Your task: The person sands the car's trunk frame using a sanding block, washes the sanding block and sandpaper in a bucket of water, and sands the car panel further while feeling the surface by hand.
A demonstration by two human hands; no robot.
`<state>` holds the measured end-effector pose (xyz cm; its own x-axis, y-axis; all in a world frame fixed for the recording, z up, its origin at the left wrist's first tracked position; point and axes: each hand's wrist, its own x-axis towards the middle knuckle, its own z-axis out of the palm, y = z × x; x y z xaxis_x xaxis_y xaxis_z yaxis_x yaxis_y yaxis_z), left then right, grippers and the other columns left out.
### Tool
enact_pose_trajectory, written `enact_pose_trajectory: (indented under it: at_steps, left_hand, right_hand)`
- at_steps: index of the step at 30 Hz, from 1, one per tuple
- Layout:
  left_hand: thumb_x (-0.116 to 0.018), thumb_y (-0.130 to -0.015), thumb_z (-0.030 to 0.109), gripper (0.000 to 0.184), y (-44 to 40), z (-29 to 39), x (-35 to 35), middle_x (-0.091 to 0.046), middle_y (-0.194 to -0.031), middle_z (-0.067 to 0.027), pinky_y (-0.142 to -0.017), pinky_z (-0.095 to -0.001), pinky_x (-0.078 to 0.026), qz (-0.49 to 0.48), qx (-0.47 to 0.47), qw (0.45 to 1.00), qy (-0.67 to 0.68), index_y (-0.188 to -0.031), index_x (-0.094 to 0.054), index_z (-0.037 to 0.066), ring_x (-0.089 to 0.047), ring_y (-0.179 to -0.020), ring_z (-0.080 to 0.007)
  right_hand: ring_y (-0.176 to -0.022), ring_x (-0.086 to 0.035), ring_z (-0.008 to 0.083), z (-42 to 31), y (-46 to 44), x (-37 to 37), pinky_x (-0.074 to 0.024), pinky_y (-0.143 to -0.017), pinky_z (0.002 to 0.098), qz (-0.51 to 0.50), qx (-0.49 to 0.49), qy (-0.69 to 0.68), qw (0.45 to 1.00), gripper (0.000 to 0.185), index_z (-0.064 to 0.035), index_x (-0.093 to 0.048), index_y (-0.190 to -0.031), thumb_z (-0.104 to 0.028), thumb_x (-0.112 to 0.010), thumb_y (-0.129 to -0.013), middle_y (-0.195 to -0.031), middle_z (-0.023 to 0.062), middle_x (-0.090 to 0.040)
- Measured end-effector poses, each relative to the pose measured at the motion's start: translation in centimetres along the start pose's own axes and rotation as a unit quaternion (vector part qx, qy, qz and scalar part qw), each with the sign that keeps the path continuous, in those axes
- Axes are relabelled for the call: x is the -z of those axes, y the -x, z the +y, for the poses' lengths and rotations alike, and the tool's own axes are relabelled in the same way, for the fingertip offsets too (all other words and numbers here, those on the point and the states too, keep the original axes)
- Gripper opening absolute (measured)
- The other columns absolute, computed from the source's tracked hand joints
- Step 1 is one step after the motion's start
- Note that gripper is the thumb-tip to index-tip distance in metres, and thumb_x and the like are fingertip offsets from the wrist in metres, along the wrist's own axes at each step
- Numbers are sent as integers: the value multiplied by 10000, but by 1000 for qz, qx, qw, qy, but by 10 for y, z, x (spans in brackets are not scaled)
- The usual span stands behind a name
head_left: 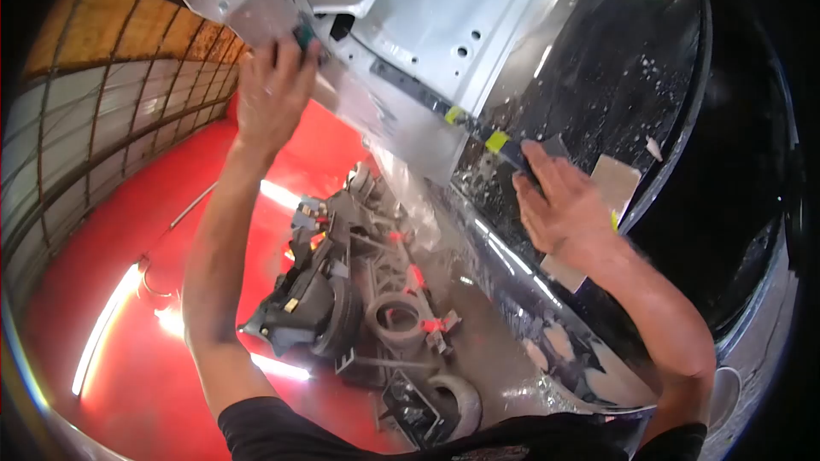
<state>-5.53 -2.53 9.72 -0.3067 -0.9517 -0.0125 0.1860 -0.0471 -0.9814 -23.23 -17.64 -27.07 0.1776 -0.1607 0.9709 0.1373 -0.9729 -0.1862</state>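
Observation:
At the upper left of the head view, my left hand (pixel 278 81) lies with bent fingers against a grey, patchy car panel (pixel 359 98). A small dark green object (pixel 303 36) shows at its fingertips, mostly covered. My right hand (pixel 564 196) is over the glossy black panel (pixel 615 77). Its fingers curl over the end of a dark blue bar (pixel 515 154) with yellow-green patches, which reaches up to the grey panel's edge. Tan sheets (pixel 617 181) lie beside and beneath this hand.
Dusty removed car parts (pixel 397 316) lie on the red floor (pixel 111 248) below the car body. A lit tube lamp (pixel 107 329) stands at the lower left, near a corrugated wall (pixel 85 111). White flakes dot the black panel.

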Motion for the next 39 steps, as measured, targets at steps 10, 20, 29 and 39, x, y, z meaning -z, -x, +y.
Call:
enact_pose_trajectory:
  at_steps: [10,20,29,39]
  left_hand:
    - [-618,-919,148,495,12,17,-7,-572,-1323,-241,-876,-500,-508,-52,34,998,26,-1407,-661,84,-563,-1169,-426]
    - [-625,-906,163,476,19,21,-6,-563,-1315,-228,-876,-496,-508,0,45,998,43,-1368,-677,59,-565,-1146,-412]
    - [-594,-921,154,499,21,51,-20,-554,-1312,-235,-914,-489,-505,-63,11,996,57,-1406,-638,47,-556,-1171,-406]
    - [-592,-947,153,444,34,66,-37,-588,-1338,-231,-836,-506,-511,5,91,996,15,-1376,-671,71,-574,-1185,-432]
  right_hand:
    - [-863,-654,279,-2,-4,3,-583,-725,402,-12,-5,-5,1000,226,28,-723,-975,-105,-733,-793,-1309,245,-615]
    - [-864,-656,282,-2,-3,5,-585,-734,400,-22,4,8,1000,250,33,-720,-991,-113,-725,-787,-1306,247,-617]
    - [-883,-666,284,0,-1,6,-587,-740,396,-15,-10,-6,1000,277,32,-721,-1012,-94,-759,-768,-1316,246,-620]
    - [-910,-668,293,0,0,6,-587,-745,401,-32,-7,-17,999,297,25,-730,-1065,-55,-768,-783,-1356,227,-593]
